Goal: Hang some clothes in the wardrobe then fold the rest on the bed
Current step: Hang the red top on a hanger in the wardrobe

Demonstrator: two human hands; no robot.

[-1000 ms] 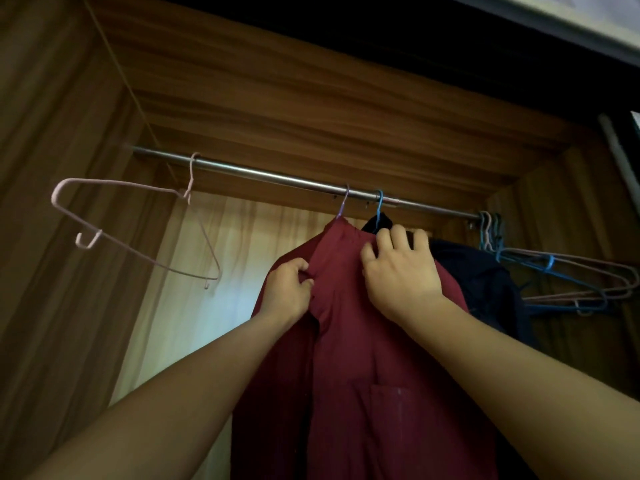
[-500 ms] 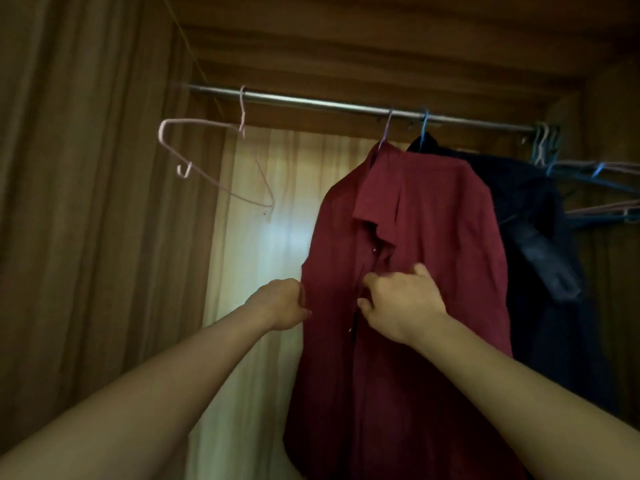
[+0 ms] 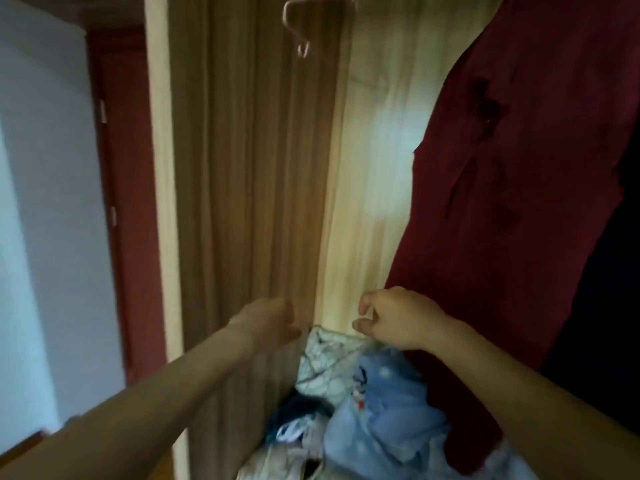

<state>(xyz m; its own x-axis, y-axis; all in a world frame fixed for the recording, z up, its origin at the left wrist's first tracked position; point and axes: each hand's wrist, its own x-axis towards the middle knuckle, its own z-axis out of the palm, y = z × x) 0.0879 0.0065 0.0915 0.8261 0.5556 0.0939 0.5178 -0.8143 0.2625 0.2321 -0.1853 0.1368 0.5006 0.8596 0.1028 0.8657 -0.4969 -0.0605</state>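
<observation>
A dark red shirt point(image 3: 519, 174) hangs in the wardrobe at the right and reaches down past my right forearm. My right hand point(image 3: 398, 317) hovers beside its lower left edge, fingers loosely curled and apart, holding nothing. My left hand point(image 3: 270, 320) is level with it in front of the wardrobe's wooden side panel point(image 3: 249, 168), blurred, fingers apart and empty. Below both hands lies a heap of clothes point(image 3: 367, 403) on the wardrobe floor: a light blue dotted garment, a white patterned one and something dark.
An empty pink hanger point(image 3: 301, 26) hangs at the top centre. A dark garment point(image 3: 609, 306) hangs behind the red shirt at the right edge. Left of the wardrobe stand a red door frame point(image 3: 128, 202) and a pale wall point(image 3: 48, 202).
Both hands have let go of the red shirt's button front and dropped to its hem. My view has swung down and left, so the rail is gone and the clothes heap appears.
</observation>
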